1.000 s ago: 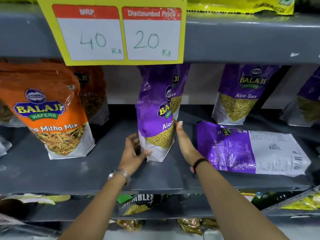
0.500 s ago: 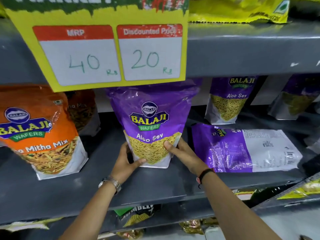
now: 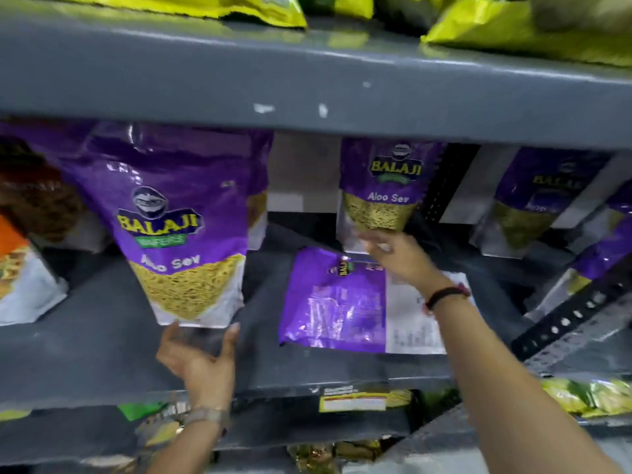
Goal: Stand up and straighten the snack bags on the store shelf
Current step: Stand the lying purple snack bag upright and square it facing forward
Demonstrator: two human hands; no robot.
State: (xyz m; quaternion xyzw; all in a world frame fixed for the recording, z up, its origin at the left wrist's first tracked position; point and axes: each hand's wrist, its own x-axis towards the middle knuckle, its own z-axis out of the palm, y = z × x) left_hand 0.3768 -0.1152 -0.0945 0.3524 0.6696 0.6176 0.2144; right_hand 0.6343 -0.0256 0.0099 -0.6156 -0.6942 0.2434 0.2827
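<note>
A: Left to right. Orange bag (image 3: 24, 268) is upright at the far left edge of the shelf (image 3: 85, 354), untouched.

B: And the purple bag both hands were on?

A: The standing purple bag (image 3: 181, 234) now faces front, label readable, base on the shelf. Half a second ago both hands gripped its lower corners. Now only the left hand (image 3: 201, 357) is near it, just below the base, fingers (image 3: 232, 333) spread wide, holding nothing. Can't tell if the fingertips touch the bottom edge; it's blurred.

B: So that one's done?

A: Looks it. It stands on its own, maybe leaning slightly left. My read: the left hand is either steadying or letting go.

B: Right hand?

A: It has left that bag and moved right. The right hand (image 3: 396, 258) now sits over the flat purple bag (image 3: 335, 302), which lies back-side up on the shelf, just right of the standing one. Fingers loosely open, nothing gripped yet. They reach past the flat bag's far edge, toward the base of the rear purple bag (image 3: 386, 189) standing behind it.

B: Which is it going for?

A: Can't tell. I'd guess the flat one; it's the only bag down. More purple bags (image 3: 533, 200) stand further right, tilted.
</note>
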